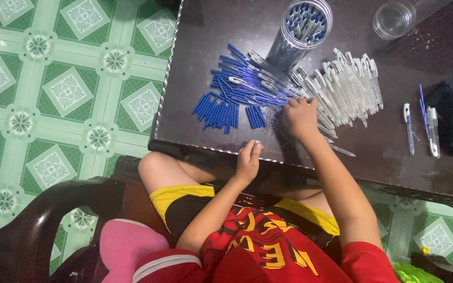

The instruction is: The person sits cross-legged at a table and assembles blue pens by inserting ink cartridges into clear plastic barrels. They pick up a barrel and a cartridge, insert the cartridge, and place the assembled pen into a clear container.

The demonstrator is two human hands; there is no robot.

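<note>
Pens (247, 91) under right grip (300, 118) (fingertips touching)

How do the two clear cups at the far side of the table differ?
The left cup is packed with blue-tipped pen parts; the right cup looks empty. The left cup stands right behind the pen piles; the right cup stands apart near the table's far edge. Both are clear, round and open-topped.

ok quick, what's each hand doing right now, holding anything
Left hand: closed, pinching a small silvery part at the table edge.
Right hand: fingers down on the pile of pen parts; whether it grips any cannot be told.
</note>
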